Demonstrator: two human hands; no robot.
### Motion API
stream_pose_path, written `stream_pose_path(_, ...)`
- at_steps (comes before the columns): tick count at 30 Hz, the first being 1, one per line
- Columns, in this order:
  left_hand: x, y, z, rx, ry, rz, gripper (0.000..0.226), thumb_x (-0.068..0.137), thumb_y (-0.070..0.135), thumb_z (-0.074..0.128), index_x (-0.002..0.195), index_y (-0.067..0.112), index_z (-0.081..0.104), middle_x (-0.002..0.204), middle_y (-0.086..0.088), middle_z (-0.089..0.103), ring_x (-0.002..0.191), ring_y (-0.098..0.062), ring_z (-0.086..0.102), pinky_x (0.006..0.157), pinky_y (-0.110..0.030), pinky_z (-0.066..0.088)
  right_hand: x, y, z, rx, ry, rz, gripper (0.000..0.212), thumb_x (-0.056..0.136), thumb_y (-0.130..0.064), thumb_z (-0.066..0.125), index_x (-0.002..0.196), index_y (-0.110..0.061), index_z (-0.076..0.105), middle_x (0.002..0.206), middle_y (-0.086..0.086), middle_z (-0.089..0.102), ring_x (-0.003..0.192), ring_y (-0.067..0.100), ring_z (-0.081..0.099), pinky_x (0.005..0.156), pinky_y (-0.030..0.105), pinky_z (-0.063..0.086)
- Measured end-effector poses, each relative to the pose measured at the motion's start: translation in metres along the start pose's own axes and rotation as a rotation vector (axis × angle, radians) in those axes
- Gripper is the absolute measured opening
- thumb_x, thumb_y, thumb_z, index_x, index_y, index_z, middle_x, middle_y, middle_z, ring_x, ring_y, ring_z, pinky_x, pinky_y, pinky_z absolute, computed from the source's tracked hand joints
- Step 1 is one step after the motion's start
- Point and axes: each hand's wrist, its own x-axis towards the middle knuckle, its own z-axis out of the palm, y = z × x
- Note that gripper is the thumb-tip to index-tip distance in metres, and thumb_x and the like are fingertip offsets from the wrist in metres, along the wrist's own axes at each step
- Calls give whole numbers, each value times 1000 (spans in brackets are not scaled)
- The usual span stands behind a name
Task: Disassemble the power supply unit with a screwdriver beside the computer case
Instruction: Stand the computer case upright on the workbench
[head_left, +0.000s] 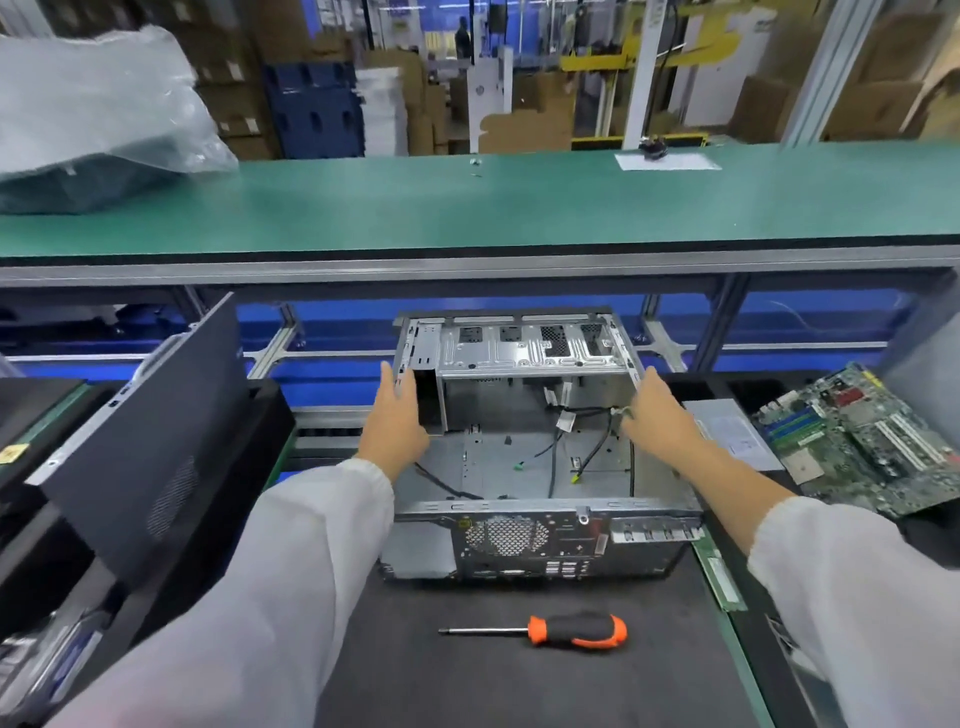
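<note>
L hand (396, 423) fingers flat and spread wide on the left wall of the open computer case (524, 467). R hand (657, 410) fingers spread too, on the right wall. Screwdriver (566, 630) lies on the dark mat (467, 686) just in front. Motherboard (862, 441) sits to the right.

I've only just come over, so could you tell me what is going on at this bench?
A person in white sleeves reaches both hands over an open computer case. The left hand is at its left wall and the right hand at its right wall, near loose cables. The orange-and-black screwdriver lies untouched on the mat in front. A motherboard sits to the right.
</note>
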Motion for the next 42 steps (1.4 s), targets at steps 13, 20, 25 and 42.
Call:
stream_pose_path(13, 41, -11, -10, -626, -92, -592, 28, 88, 8, 65, 104, 4, 42, 82, -13, 51, 68, -27, 48, 61, -31, 42, 35, -5, -13, 454, -97, 448, 44, 87, -6, 59, 128, 6, 49, 109, 21, 56, 90, 30, 50, 79, 33, 43)
stream_pose_path(20, 53, -8, -9, -569, -170, -636, 35, 93, 3, 53, 127, -3, 45, 101, -17, 50, 90, -28, 48, 80, -31, 39, 48, -6, -12, 331, -210, 468, 18, 89, -5, 55, 105, 0, 50, 96, 22, 52, 70, 24, 44, 62, 30, 37)
stream_pose_path(25, 50, -8, -8, -560, -87, -624, 18, 85, -10, 49, 101, -1, 44, 71, -9, 36, 65, -21, 38, 65, -29, 37, 60, -5, -9, 373, -185, 480, 14, 90, 1, 50, 100, -9, 48, 141, 17, 44, 106, 25, 50, 78, 24, 36)
stream_pose_path(42, 53, -2, -26, -679, 351, -302, 18, 75, -4, 55, 66, 9, 45, 66, -7, 46, 64, -22, 40, 61, -32, 33, 50, 4, -29, 792, 196, 238, 21, 63, 9, 52, 62, -11, 45, 63, 6, 43, 63, 21, 36, 57, 28, 29)
